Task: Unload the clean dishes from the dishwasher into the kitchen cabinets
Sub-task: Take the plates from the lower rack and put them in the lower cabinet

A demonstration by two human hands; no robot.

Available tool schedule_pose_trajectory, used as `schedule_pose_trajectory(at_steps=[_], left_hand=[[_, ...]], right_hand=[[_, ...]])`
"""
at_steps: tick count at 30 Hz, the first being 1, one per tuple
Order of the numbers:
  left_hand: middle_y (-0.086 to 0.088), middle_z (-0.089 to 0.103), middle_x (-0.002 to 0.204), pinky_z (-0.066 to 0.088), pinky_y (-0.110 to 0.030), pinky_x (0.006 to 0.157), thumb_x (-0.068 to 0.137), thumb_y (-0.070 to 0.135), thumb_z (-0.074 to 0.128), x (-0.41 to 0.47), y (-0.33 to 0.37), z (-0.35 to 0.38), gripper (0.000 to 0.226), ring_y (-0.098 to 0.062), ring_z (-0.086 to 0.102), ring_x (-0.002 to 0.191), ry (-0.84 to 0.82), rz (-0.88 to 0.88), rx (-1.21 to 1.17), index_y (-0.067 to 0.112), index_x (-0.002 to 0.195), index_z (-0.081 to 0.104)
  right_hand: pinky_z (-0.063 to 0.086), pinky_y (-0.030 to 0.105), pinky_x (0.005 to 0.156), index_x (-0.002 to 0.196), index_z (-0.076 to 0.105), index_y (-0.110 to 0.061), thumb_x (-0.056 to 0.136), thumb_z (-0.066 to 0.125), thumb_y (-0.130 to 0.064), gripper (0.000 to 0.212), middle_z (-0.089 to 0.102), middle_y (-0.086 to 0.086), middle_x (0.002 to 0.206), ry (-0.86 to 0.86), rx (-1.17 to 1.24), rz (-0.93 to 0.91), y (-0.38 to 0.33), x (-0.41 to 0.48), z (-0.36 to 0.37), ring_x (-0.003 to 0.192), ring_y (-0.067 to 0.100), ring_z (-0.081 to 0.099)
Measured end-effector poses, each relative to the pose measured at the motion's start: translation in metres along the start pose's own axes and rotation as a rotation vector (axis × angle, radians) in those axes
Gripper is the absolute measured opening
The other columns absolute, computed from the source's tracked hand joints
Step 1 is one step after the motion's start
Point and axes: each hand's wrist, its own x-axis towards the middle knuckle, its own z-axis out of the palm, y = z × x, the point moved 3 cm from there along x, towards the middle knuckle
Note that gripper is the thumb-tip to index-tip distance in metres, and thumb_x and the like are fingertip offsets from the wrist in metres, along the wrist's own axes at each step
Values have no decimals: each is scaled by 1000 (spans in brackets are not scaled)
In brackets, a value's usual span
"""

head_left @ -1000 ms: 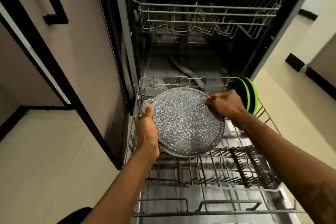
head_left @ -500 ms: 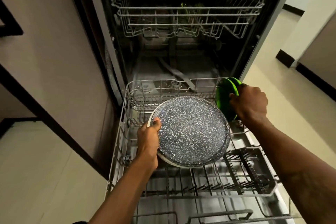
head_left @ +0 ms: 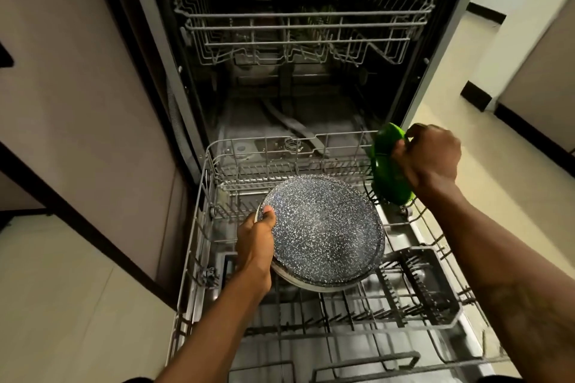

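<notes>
At the far left stood a pale cabinet panel (head_left: pixel 77 102) with a dark trim strip running down toward the floor. Next to it, the dishwasher (head_left: pixel 298 87) was open, its upper rack (head_left: pixel 298 37) pushed in and showing no dishes that could be made out in the dark, its lower rack (head_left: pixel 311 305) pulled out over the lowered door.

The left hand (head_left: pixel 256 246) gripped the left edge of a speckled dark plate (head_left: pixel 326 233), thumb (head_left: pixel 269 214) pressed on the top face near the rim, the remaining fingers curled out of sight underneath. A pale rim showed just below the speckled one along the near edge, so at least one more plate seemed stacked under it; the count could not be told. The stack was held roughly flat, tipped slightly toward the camera, above the tines of the lower rack, and whether it touched them could not be told.

Beyond the plate's right edge, a cutlery basket (head_left: pixel 417 286) sat in the rack's right side.

Farther right, the right hand (head_left: pixel 431 158) was closed in a fist around the upper edge of the green plates (head_left: pixel 389 171), fingers wrapped over the rim. These stood on edge at the rack's back right corner, just below the knuckles, their lower edge among the tines.
</notes>
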Motion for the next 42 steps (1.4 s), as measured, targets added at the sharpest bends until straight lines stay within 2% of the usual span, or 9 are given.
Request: schedule_pose_trajectory(at_steps=[5,8,14,19,23,27,32,37,42], left_hand=[[14,60,96,34,-35,86,99,39,61,-1,2,-5,19,-10,54,91,3,5,20,24,108,66],[12,59,93,35,-30,82,100,38,60,-3,7,-7,18,-6,51,84,0,17,2,21,106,64],[15,59,93,32,-33,90,100,33,60,-4,18,-8,13,-13,53,95,-32,-1,-89,31,88,63],[7,68,116,38,-43,112,99,34,60,-8,23,-6,13,-19,59,115,-48,5,-191,29,103,70],[5,69,123,40,-49,114,92,37,63,-8,23,-1,21,-20,61,120,-84,-1,-238,29,110,72],[-6,77,112,49,-58,104,78,34,58,0,13,0,41,-31,69,112,-145,-18,-264,22,112,78],[-10,77,110,49,-61,103,75,31,57,0,9,-2,43,-35,70,111,-151,-24,-225,20,110,79],[-15,77,109,50,-63,100,76,30,53,-5,11,0,44,-39,70,107,-171,-41,-222,19,110,79],[-21,74,113,52,-65,97,88,17,51,-5,9,-2,39,-43,69,107,-167,-16,-247,10,118,75]], right_hand=[[57,43,75,99,77,-13,84,61,-30,28,75,16,89,97,134,57,-2,3,-34,79,38,67],[59,31,81,99,79,-16,78,62,-28,30,76,5,84,158,419,204,-2,11,-54,73,19,69],[64,48,67,78,80,-18,74,85,-23,9,74,7,69,-239,660,269,-4,0,-28,61,22,72],[58,25,51,83,79,-5,76,87,-13,13,72,6,62,-496,724,230,-28,-22,-3,49,10,64],[59,28,67,81,81,-15,72,90,-22,14,76,4,73,-499,691,198,-32,-25,10,63,11,67],[54,15,59,80,82,-20,74,88,-30,13,74,-4,65,-492,551,-37,-40,-27,12,53,-3,61],[54,23,56,75,80,-23,85,72,-53,34,70,-5,57,-401,430,-193,-43,-27,14,56,8,69],[45,33,59,90,76,-20,85,65,-34,18,71,14,77,-108,109,-134,-27,-17,10,74,38,67],[40,33,58,108,69,-14,87,67,-19,22,69,18,94,-117,-57,-31,-2,-16,17,77,42,66]])
